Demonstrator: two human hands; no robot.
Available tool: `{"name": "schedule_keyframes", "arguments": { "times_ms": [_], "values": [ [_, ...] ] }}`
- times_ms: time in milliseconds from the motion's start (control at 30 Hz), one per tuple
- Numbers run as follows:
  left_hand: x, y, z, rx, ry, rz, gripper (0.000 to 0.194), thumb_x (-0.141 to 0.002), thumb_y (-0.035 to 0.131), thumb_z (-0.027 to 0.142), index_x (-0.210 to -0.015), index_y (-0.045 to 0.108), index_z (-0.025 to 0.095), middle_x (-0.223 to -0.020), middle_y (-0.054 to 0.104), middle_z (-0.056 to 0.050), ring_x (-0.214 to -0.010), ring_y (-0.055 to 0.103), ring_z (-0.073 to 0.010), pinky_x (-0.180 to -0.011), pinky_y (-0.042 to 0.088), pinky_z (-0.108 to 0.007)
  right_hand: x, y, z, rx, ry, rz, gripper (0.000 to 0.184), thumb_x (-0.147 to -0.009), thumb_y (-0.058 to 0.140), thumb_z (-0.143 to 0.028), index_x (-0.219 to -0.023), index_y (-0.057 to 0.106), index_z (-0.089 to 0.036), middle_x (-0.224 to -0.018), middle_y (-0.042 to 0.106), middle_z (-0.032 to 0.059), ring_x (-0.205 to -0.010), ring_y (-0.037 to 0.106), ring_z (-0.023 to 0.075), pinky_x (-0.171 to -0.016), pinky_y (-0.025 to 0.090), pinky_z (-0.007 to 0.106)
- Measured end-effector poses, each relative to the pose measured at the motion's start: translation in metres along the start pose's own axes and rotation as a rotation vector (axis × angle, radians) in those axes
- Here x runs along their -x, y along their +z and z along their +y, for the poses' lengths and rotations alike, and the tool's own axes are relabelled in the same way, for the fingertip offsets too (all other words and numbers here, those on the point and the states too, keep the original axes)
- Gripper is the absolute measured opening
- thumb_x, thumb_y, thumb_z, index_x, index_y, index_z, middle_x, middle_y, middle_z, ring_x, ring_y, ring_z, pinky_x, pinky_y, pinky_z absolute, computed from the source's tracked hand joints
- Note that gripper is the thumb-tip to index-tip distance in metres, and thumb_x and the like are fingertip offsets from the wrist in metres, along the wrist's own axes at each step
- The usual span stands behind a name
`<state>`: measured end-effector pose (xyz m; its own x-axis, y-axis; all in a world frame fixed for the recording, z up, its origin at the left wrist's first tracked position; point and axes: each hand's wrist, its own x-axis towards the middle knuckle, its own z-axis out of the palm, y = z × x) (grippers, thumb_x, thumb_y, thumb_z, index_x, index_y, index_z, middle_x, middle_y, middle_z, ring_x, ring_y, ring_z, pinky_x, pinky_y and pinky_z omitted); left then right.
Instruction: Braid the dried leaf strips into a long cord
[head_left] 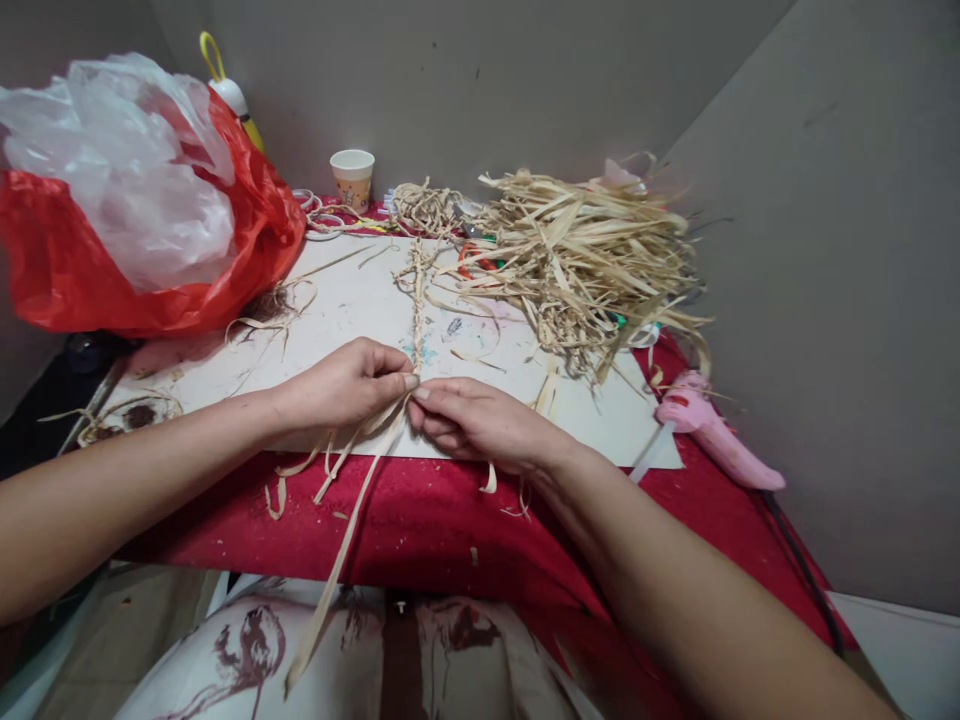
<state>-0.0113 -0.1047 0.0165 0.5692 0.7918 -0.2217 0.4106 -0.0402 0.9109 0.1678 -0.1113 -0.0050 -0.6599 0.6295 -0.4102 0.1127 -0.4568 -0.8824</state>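
A narrow braid of dried straw-like strips (418,310) runs away from me across the white board (352,290). At its near end my left hand (360,380) pinches it between thumb and fingers. Right beside it my right hand (472,415) is closed on the same end, thumb tip almost touching the left thumb. One long loose strip (349,535) hangs from between the hands over the table edge toward my lap. Shorter strip ends dangle below both hands. How the strips cross under the fingertips is hidden.
A heap of dried strips (600,250) lies at the back right, near orange-handled scissors (476,262). A pink glue gun (712,430) rests on the red cloth (435,520) at right. A red plastic bag (262,220) bulges at left; a paper cup (352,180) stands behind.
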Motion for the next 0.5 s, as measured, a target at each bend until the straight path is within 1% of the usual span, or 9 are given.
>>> {"name": "schedule_keyframes", "arguments": {
  "times_ms": [100,233,300,400,500],
  "values": [
    [0.0007,-0.0001,-0.0004,-0.05,0.037,0.021,0.029,-0.087,0.046,0.031,-0.073,0.062,0.011,-0.058,0.052,0.003,-0.051,0.04,-0.0066,-0.05,0.031,-0.018,-0.0028,-0.0001,-0.0029,-0.068,0.061,-0.014,0.03,-0.088,0.041,-0.034,-0.065,0.045,-0.016,-0.049,0.023,-0.009,-0.039,0.013,0.0037,-0.034,0.009,0.015],
    [0.0022,0.0003,-0.0017,-0.145,0.058,0.089,0.026,-0.086,0.047,0.026,-0.069,0.06,0.011,-0.053,0.044,0.005,-0.05,0.036,-0.0062,-0.05,0.029,-0.018,-0.0057,-0.0016,-0.0015,-0.165,0.072,-0.064,0.031,-0.087,0.046,-0.034,-0.061,0.042,-0.017,-0.049,0.02,-0.009,-0.04,0.01,0.0036,-0.034,0.008,0.014],
    [0.0029,-0.0007,-0.0027,-0.145,0.072,0.085,0.026,-0.086,0.046,0.026,-0.07,0.06,0.011,-0.054,0.044,0.005,-0.051,0.036,-0.0064,-0.05,0.029,-0.018,-0.0067,-0.0029,0.0009,-0.237,0.057,-0.113,0.03,-0.087,0.048,-0.033,-0.063,0.043,-0.016,-0.049,0.019,-0.0092,-0.041,0.01,0.0038,-0.035,0.007,0.014],
    [0.0039,-0.0035,-0.0034,-0.106,0.087,0.055,0.027,-0.086,0.045,0.026,-0.073,0.061,0.01,-0.06,0.049,0.003,-0.056,0.04,-0.007,-0.054,0.032,-0.019,-0.0078,-0.004,0.0044,-0.306,0.031,-0.17,0.028,-0.087,0.05,-0.033,-0.066,0.045,-0.016,-0.05,0.019,-0.0094,-0.042,0.01,0.0038,-0.035,0.008,0.013],
    [0.0052,-0.005,-0.0017,-0.124,0.077,0.029,0.025,-0.086,0.043,0.023,-0.075,0.062,0.01,-0.062,0.05,0.003,-0.057,0.041,-0.0072,-0.055,0.033,-0.019,-0.0087,-0.002,0.0062,-0.303,0.005,-0.15,0.029,-0.087,0.051,-0.035,-0.065,0.047,-0.016,-0.049,0.019,-0.0096,-0.041,0.011,0.0037,-0.035,0.009,0.013]
  ]
}}
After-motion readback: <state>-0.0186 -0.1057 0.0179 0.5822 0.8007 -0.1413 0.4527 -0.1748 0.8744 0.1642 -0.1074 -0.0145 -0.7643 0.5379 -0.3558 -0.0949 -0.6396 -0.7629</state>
